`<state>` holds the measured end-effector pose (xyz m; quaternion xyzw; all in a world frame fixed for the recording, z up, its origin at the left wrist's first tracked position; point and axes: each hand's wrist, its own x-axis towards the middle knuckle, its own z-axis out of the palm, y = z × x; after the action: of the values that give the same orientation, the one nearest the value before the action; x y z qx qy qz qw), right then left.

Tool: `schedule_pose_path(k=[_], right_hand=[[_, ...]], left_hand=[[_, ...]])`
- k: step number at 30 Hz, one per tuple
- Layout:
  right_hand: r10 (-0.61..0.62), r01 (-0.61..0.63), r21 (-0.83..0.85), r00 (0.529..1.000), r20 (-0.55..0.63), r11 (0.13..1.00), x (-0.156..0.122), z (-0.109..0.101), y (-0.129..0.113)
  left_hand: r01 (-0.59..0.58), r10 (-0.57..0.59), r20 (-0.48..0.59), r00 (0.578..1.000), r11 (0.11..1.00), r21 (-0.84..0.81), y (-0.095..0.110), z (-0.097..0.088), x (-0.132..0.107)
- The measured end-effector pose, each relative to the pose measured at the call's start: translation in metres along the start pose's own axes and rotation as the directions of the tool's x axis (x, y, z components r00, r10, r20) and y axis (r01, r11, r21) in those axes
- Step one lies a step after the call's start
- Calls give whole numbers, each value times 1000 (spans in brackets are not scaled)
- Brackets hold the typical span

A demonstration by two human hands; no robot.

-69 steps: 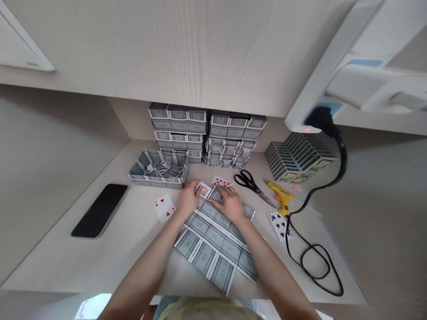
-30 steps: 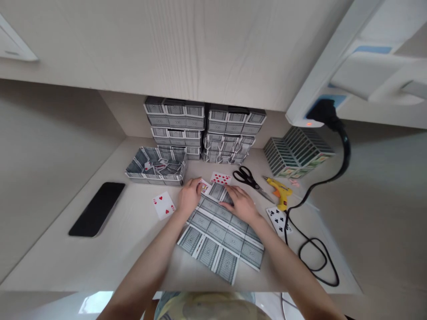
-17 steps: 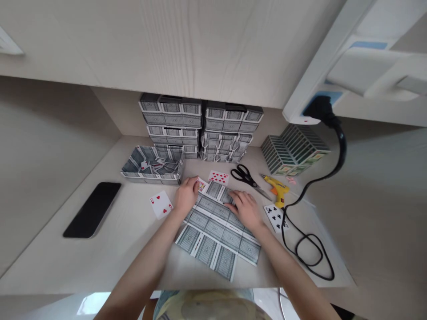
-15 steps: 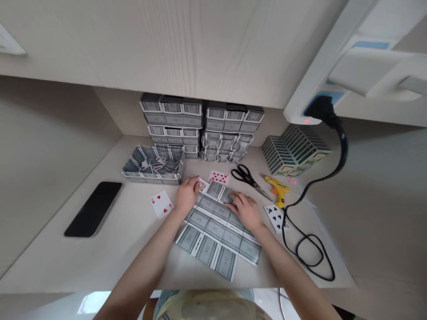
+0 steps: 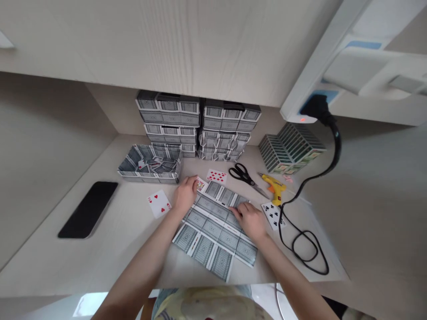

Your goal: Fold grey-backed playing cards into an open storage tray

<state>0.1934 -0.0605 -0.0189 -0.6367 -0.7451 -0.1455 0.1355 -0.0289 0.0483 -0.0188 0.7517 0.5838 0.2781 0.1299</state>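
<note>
Grey card backs, patterned and joined edge to edge by white strips, make up the flat card panel [image 5: 213, 230] that lies just right of the middle of the tabletop [image 5: 80, 266], skewed to the near edge, with a shorter row jutting from its near side. From where I stand, the left hand [image 5: 185, 194] has its fingers drawn close together at the panel's far left corner, against a face-up picture card [image 5: 200, 184]; whether they truly pinch anything I can't tell. The right hand [image 5: 251, 220] is half curled, resting over the panel's right part with a fingertip near a white seam; I can't see that it grips anything.

To do this well, I'd say, the left hand should pin that corner lightly while the right smooths along the seam, pressing flat and even rather than pushing sideways, since thin joints like these would probably skew or crease. Squaring each card to its neighbour matters most.

Toward the far right corner, the scissors [image 5: 245, 175] and yellow glue gun [image 5: 276, 191] lie near the right hand; I'd mind the gun's cable [image 5: 302, 233], looping toward the near right corner, lest a forearm snag it.
</note>
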Motion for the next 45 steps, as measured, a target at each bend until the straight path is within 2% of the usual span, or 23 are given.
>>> schedule_pose_path(k=[5,9,15,17,21,29,41,45], right_hand=[[-11,10,-58,1000,-26,998,0,5,-3],[24,-27,-73,999,-44,997,0,9,-4],[27,-24,110,999,-26,994,-8,-1,2],[49,-45,126,999,-25,991,-13,-6,4],[85,-83,65,996,-34,994,-21,-11,3],[103,-105,-73,994,-33,992,-23,-8,1],[81,-80,-30,997,9,996,-17,-11,4],[81,-77,-80,996,47,994,-11,-17,2]], left_hand=[[-19,18,-8,1000,999,-35,-5,3,0],[-23,23,-20,1000,999,-23,-6,3,0],[0,1,-39,999,1000,30,-3,2,-1],[-4,5,-43,999,999,32,-4,2,-2],[-10,12,-68,998,999,34,-5,4,-2],[-50,52,-97,994,999,19,-6,4,-2],[-22,24,-85,996,1000,21,-4,3,-2],[-17,20,-87,996,999,32,-3,1,-3]])
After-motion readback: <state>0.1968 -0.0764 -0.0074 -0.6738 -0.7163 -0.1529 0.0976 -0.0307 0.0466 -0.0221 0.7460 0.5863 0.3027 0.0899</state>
